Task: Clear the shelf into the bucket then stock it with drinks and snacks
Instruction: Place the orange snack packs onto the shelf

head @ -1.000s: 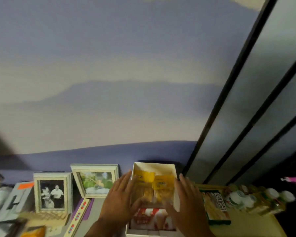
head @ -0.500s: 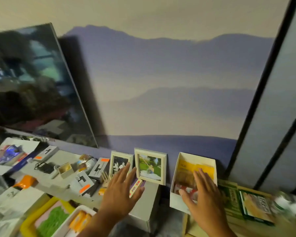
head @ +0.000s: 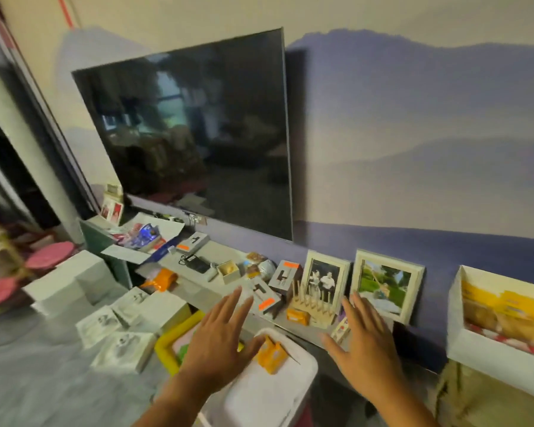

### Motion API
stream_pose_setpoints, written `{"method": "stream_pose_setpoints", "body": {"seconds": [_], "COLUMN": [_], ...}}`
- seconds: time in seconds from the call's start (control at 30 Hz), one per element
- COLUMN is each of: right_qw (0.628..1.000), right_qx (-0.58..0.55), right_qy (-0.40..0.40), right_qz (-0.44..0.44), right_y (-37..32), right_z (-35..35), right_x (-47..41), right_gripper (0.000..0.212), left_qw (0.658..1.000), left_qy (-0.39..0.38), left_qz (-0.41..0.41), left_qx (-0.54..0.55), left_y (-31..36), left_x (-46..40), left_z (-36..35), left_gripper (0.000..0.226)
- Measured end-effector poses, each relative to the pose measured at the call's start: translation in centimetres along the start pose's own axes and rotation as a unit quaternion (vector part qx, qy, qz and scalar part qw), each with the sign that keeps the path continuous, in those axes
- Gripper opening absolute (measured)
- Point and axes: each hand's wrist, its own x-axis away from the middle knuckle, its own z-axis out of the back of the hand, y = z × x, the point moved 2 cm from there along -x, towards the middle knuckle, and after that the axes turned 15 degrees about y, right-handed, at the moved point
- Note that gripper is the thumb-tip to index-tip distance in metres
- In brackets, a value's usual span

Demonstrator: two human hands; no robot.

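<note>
Grey shelf (head: 219, 292) remained cluttered; clearing was in hand. Left hand (head: 218, 343) and right hand (head: 364, 342) hovered before it, spread and empty. White bucket (head: 305, 369) stood below; next, grasp one item.

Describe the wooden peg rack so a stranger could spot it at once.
Find the large dark wall-mounted television, then drop to the long grey shelf beneath. The pale wooden peg rack stands before the black-and-white framed photo; nothing else there has upright pegs.

Photo frames (head: 358, 285) — right of television (head: 198, 134)
</note>
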Motion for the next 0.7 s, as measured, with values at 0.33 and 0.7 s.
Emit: {"method": "stream_pose_setpoints", "body": {"seconds": [0.33, 0.7], "right_qw": [0.999, 0.978], "right_qx": [0.023, 0.015], "right_qy": [-0.005, -0.091], "right_qz": [-0.040, -0.189], "right_y": [-10.5, -6.3], "right_z": [-5.8, -17.3], "right_x": [3.6, 2.5], "right_gripper": [0.092, 0.103], "left_qw": [0.994, 0.977], "left_qy": [-0.030, -0.110], "left_qz": [-0.089, -0.176], "left_qx": [0.050, 0.052], "left_y": [-12.4, -14.8], "left_x": [-2.1, -7.9], "left_z": [-1.7, -14.2], "left_gripper": [0.086, 0.084]}}
